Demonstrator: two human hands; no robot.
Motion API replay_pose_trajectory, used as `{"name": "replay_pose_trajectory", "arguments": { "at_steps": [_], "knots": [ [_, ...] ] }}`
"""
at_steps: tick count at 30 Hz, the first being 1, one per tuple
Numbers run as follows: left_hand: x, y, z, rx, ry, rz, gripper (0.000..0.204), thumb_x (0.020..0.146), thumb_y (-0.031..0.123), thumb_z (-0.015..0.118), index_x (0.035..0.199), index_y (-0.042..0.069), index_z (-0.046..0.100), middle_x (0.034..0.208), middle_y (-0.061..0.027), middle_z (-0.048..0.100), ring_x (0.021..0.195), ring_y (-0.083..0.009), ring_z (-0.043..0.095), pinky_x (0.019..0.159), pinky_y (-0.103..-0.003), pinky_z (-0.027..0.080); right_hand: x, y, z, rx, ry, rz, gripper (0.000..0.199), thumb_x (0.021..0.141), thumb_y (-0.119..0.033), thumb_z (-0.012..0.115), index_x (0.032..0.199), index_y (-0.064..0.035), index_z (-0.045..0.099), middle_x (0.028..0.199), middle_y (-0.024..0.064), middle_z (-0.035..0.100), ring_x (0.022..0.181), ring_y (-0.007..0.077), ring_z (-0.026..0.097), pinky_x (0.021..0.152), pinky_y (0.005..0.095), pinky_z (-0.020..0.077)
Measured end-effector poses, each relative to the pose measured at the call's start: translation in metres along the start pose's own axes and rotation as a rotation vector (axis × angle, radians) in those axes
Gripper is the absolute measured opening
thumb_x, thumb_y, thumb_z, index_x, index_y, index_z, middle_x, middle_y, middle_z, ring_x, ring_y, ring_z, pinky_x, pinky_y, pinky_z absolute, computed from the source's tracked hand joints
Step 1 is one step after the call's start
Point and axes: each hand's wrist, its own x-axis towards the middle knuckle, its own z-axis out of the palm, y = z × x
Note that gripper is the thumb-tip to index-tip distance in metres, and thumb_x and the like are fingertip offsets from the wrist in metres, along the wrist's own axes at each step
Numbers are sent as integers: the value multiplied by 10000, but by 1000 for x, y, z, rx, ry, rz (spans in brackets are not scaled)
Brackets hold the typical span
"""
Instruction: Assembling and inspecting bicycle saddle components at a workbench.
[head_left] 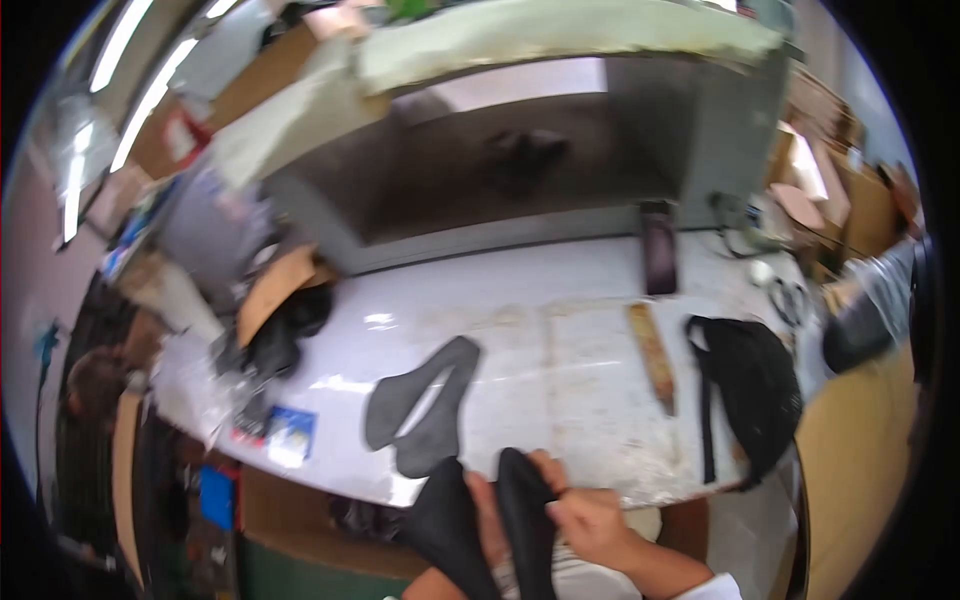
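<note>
R hand [597, 525] pinches edge of soft matte-black two-lobed pc [445, 522] at 6 o'c, by the table's near edge; L hand [487, 520] partly hidden betw. the lobes, can't tell how tight its grip is. From hands: flat grey U-shaped pc [448, 405] w/ narrow slit, 11 o'c on glossy white tabletop [590, 390]; blotchy yellow-brown tapered strip [653, 358], 1 o'c; black fabric bag [752, 400] w/ strap, 2 o'c.

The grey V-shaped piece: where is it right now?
In the head view, the grey V-shaped piece lies on the white table, left of centre, just beyond the black material in the right hand.
</note>
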Motion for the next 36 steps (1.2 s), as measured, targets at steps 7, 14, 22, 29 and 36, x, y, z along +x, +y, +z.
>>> {"name": "replay_pose_trajectory", "arguments": {
  "at_steps": [7,14,22,29,36],
  "knots": [
    [-11,21,2,62,-48,127,866,813,872,172,974,57,421,895,-14,424,768,-96,395,718,-230,306,29,-19,-5,-106,-118,-118,233,828,-25,615,634,-6,487,563,137,467,488,337,498,477,390,387],
    [-10,1,8,-310,6,229,829,874,807,219,962,23,470,923,-52,523,825,-135,484,802,-254,388,16,-19,1,43,-36,15,333,921,-120,567,621,-14,468,509,67,455,447,211,487,448,345,352],
    [-12,11,-2,-63,268,75,762,943,705,224,1106,10,489,1012,-71,578,917,-157,563,853,-280,443,17,-4,-9,246,-89,80,341,962,-145,549,659,5,506,564,58,494,489,132,435,473,304,347],
    [-5,19,0,567,248,268,680,984,638,231,1135,19,471,935,-53,571,858,-142,571,765,-276,475,37,-14,3,791,67,470,199,940,-139,621,805,3,583,746,1,609,657,45,506,582,211,396],
    [-6,-4,-1,-35,161,309,774,852,757,435,1148,42,454,971,-60,536,919,-157,530,855,-289,442,41,-19,3,9,168,-67,205,849,-123,734,763,-9,587,570,128,575,464,234,590,429,312,418]
  ]
}}
